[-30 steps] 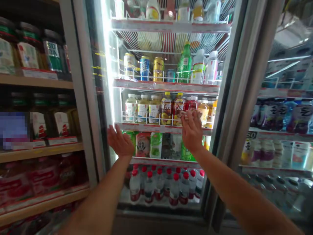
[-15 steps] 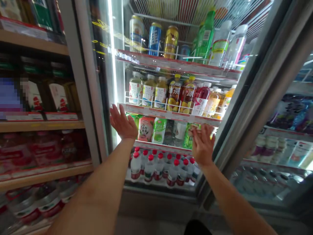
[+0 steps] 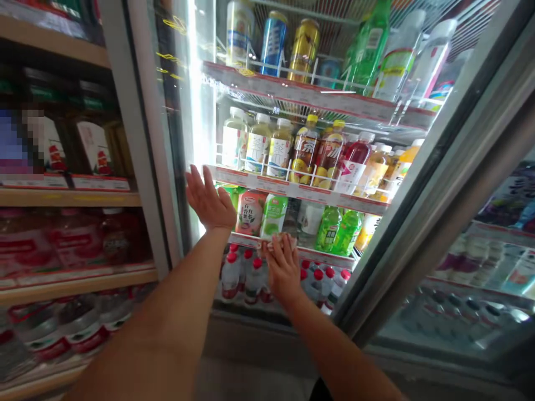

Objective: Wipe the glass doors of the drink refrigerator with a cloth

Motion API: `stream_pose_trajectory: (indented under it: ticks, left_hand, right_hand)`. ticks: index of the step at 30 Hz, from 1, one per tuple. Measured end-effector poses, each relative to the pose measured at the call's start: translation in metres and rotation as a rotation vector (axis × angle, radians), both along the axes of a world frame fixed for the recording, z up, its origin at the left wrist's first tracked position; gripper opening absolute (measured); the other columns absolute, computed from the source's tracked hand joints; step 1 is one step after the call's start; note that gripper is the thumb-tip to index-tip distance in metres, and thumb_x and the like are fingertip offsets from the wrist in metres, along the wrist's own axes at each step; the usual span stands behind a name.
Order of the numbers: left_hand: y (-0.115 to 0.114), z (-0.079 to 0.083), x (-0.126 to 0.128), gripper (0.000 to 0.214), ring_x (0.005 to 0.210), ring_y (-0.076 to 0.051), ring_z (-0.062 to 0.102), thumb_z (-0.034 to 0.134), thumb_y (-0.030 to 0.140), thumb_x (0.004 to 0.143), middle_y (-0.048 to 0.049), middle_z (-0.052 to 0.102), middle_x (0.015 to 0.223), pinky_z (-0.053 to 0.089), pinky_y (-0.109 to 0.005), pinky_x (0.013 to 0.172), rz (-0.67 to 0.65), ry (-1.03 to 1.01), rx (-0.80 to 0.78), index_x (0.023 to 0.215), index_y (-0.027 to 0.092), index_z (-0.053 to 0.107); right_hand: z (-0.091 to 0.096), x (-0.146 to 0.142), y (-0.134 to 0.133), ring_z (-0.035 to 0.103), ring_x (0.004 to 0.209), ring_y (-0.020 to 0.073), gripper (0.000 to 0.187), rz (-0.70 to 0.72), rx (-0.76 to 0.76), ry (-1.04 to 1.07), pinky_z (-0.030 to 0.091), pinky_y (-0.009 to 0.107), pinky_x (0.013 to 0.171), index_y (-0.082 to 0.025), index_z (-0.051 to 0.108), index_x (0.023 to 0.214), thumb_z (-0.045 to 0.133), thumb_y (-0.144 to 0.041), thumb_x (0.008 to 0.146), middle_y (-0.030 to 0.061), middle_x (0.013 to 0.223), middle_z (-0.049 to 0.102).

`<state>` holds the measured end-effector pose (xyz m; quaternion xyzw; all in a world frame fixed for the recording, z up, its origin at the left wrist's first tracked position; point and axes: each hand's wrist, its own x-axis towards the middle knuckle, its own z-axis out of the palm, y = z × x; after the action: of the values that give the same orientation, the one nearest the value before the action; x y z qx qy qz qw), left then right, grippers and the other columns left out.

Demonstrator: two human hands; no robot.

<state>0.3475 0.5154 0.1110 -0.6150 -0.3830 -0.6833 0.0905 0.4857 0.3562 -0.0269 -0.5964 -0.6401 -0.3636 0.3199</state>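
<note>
My left hand (image 3: 210, 200) lies with fingers spread on the glass door of a lit drinks fridge, near its left frame (image 3: 137, 122). Under the fingers of my right hand (image 3: 284, 275) is a small crumpled, pale cloth (image 3: 264, 245), pressed to the same glass. That hand is in front of the lower shelf edge, below a green-and-white carton (image 3: 273, 216). A reddish carton (image 3: 249, 213) stands behind the glass between my hands. The fingers partly cover the cloth, so its full shape is hidden.
Inside the fridge stand cans, such as a blue can (image 3: 273, 43), tea bottles (image 3: 279, 147) and green bottles (image 3: 328, 229). A metal door edge (image 3: 418, 223) slants along the right. Wooden shelves (image 3: 71, 197) with bottles are on the left.
My right hand has swept left and slightly down across the glass with the cloth, uncovering the green bottles. My left hand stays in place. The view has shifted slightly.
</note>
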Motion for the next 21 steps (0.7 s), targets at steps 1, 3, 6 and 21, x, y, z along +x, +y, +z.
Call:
stream_pose_trajectory:
  ticks: [1, 3, 6, 21]
  left_hand:
    - [-0.001, 0.0, 0.0, 0.063, 0.159, -0.024, 0.01, 0.026, 0.037, 0.103, -0.0183, 0.023, 0.168, 0.012, -0.046, 0.129, -0.002, -0.002, -0.003, 0.159, 0.006, 0.031]
    - [-0.002, 0.0, -0.001, 0.064, 0.159, -0.024, 0.01, 0.025, 0.038, 0.104, -0.018, 0.023, 0.168, 0.013, -0.046, 0.129, 0.003, -0.001, -0.008, 0.159, 0.007, 0.03]
    - [-0.002, 0.0, -0.001, 0.064, 0.159, -0.024, 0.01, 0.023, 0.038, 0.105, -0.0185, 0.021, 0.168, 0.012, -0.046, 0.129, 0.008, 0.023, -0.002, 0.159, 0.005, 0.028]
    - [-0.003, 0.001, 0.001, 0.061, 0.158, -0.027, 0.009, 0.032, 0.031, 0.106, -0.0191, 0.019, 0.168, 0.011, -0.054, 0.127, -0.054, -0.005, 0.012, 0.158, 0.001, 0.026]
  right_hand:
    - [-0.001, -0.008, 0.009, 0.029, 0.153, 0.0328, 0.072, 0.026, -0.037, -0.023, 0.04, 0.062, 0.117, -0.033, 0.027, 0.161, 0.046, -0.014, 0.095, 0.0048, 0.16, 0.04]
    - [0.0, -0.024, 0.025, 0.027, 0.154, 0.0294, 0.065, 0.079, -0.107, -0.077, 0.037, 0.056, 0.121, -0.03, 0.036, 0.159, 0.045, -0.015, 0.096, 0.0035, 0.163, 0.036]
    - [0.007, -0.042, 0.042, 0.025, 0.155, 0.026, 0.058, 0.149, -0.156, -0.14, 0.032, 0.049, 0.125, -0.027, 0.044, 0.155, 0.049, -0.018, 0.098, 0.0033, 0.164, 0.035]
    - [-0.023, 0.127, -0.126, 0.033, 0.153, 0.02, 0.052, -0.148, -0.063, -0.289, 0.008, 0.043, 0.13, -0.028, 0.06, 0.142, 0.051, -0.01, 0.094, 0.0058, 0.146, 0.062]
